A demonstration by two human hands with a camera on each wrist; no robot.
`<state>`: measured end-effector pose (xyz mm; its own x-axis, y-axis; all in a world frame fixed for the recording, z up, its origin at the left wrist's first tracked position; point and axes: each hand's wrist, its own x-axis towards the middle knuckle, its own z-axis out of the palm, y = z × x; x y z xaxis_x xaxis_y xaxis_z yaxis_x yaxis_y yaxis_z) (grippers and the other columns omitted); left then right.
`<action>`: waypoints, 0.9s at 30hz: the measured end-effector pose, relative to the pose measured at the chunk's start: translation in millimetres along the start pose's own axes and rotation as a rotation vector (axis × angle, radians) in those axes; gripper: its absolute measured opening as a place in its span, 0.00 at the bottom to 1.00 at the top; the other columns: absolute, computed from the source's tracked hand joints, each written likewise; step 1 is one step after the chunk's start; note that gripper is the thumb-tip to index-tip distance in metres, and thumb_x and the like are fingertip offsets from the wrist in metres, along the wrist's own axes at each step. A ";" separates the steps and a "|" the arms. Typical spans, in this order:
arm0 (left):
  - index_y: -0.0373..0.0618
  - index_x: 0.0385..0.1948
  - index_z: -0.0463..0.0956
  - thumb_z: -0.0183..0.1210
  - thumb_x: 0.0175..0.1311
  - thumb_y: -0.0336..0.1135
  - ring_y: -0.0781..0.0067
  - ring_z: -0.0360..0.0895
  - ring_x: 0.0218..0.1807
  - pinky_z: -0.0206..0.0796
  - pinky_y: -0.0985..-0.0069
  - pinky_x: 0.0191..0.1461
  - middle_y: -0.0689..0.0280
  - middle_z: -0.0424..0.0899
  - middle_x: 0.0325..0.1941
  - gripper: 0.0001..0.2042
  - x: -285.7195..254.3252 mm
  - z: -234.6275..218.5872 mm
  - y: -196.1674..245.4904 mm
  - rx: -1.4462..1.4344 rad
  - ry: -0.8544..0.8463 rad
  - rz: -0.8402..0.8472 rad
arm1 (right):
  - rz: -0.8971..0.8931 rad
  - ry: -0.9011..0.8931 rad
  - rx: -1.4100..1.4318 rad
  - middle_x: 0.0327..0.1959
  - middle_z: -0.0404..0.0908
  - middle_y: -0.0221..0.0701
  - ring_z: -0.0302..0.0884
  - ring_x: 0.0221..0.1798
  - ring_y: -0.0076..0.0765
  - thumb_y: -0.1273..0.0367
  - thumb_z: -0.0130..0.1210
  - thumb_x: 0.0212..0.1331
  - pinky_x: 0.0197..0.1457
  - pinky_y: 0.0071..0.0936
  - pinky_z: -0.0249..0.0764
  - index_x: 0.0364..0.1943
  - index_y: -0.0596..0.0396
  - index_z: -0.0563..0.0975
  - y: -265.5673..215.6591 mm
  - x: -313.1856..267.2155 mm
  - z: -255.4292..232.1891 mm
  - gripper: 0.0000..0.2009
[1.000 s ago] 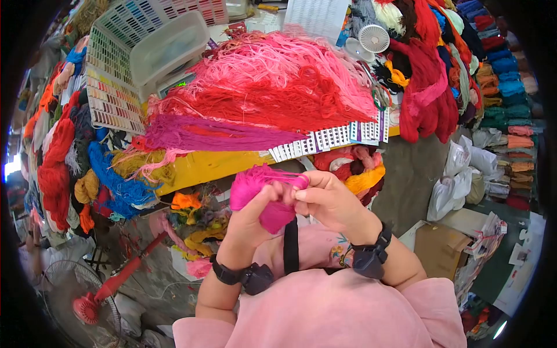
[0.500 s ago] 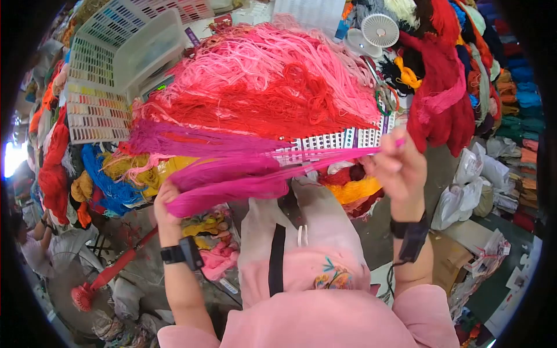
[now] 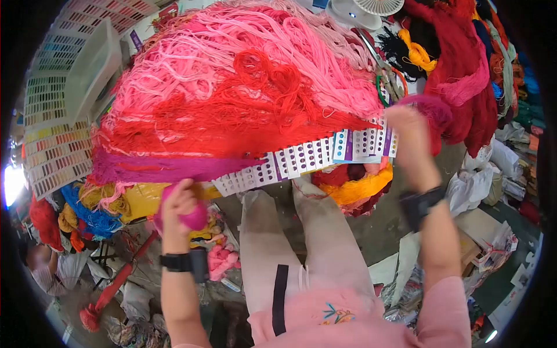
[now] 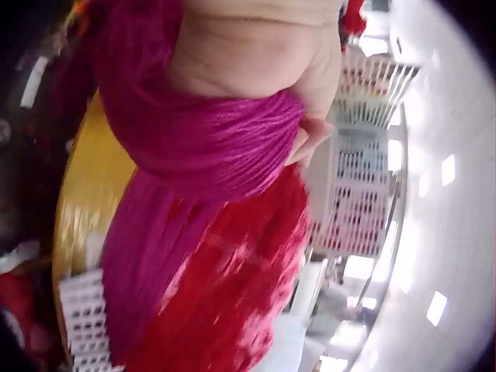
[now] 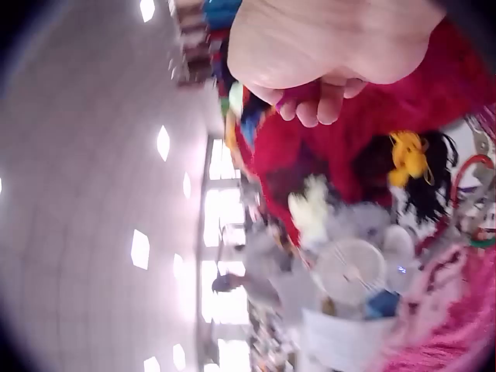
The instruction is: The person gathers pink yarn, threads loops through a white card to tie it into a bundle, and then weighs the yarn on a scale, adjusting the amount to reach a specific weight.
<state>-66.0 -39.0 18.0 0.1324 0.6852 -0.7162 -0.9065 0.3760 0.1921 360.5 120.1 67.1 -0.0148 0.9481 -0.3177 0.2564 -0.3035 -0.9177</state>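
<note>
My left hand (image 3: 177, 209) grips a skein of magenta yarn (image 4: 209, 147), which wraps round the hand in the left wrist view. It is held in front of the table's near left edge. On the right, my blurred right hand (image 3: 411, 142) is raised by the right end of the yarn pile. Its fingers curl round magenta yarn (image 5: 301, 93), mostly hidden by the palm in the right wrist view. A blurred magenta loop (image 3: 432, 110) shows beyond that hand. Between the hands lie purple yarn (image 3: 145, 169), red yarn (image 3: 214, 127) and pink yarn (image 3: 191, 64).
Dotted cards (image 3: 301, 159) line the table's front edge. Scissors (image 3: 374, 52) and a small white fan (image 3: 380, 4) are at the back right, near hanging dark red yarn (image 3: 464, 110). A colour sample board (image 3: 55, 139) and a clear plastic bin (image 3: 93, 69) stand at the left.
My hands have parted from close together, first stretching the magenta yarn between them. Now the left holds a bunched skein, and the right has moved up with magenta yarn. The head view has shifted closer to the pile.
</note>
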 end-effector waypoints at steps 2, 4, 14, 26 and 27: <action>0.36 0.32 0.69 0.49 0.53 0.31 0.88 0.58 0.13 0.51 0.88 0.16 0.70 0.71 0.19 0.09 28.3 50.0 -45.9 0.476 0.141 0.018 | -0.042 -0.151 0.002 0.22 0.74 0.28 0.69 0.27 0.23 0.73 0.51 0.42 0.33 0.20 0.65 0.20 0.59 0.75 45.7 -9.4 73.4 0.04; 0.37 0.34 0.70 0.49 0.53 0.30 0.84 0.64 0.16 0.57 0.88 0.20 0.61 0.77 0.30 0.09 55.9 75.1 -79.2 0.675 0.137 -0.066 | -0.163 -0.098 -0.146 0.21 0.73 0.32 0.70 0.27 0.30 0.75 0.53 0.38 0.31 0.23 0.65 0.21 0.59 0.74 71.0 -21.3 124.5 0.03; 0.41 0.27 0.70 0.49 0.54 0.34 0.85 0.63 0.15 0.55 0.87 0.19 0.72 0.68 0.14 0.07 85.0 69.4 -129.0 1.230 0.301 0.006 | -0.536 0.022 -0.481 0.28 0.67 0.34 0.63 0.31 0.40 0.74 0.53 0.31 0.34 0.32 0.58 0.26 0.55 0.71 103.0 -36.7 156.1 0.11; 0.40 0.25 0.70 0.50 0.52 0.30 0.84 0.62 0.16 0.53 0.86 0.20 0.71 0.69 0.15 0.04 98.5 63.9 -131.7 0.922 0.171 0.030 | -0.377 -0.198 -0.243 0.29 0.69 0.39 0.67 0.31 0.44 0.72 0.51 0.29 0.33 0.33 0.65 0.27 0.60 0.73 86.0 -37.3 158.8 0.13; 0.40 0.25 0.70 0.50 0.51 0.30 0.84 0.62 0.16 0.54 0.86 0.20 0.71 0.69 0.15 0.04 90.5 78.3 -122.6 0.911 0.183 0.028 | -0.347 -0.164 -0.238 0.30 0.69 0.40 0.68 0.32 0.45 0.72 0.51 0.28 0.34 0.32 0.66 0.27 0.60 0.73 86.2 -37.1 159.1 0.14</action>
<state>88.5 25.8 -17.8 -0.0201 0.6216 -0.7830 -0.2339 0.7585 0.6082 229.4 43.7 -38.2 -0.2871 0.9565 -0.0520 0.4239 0.0782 -0.9023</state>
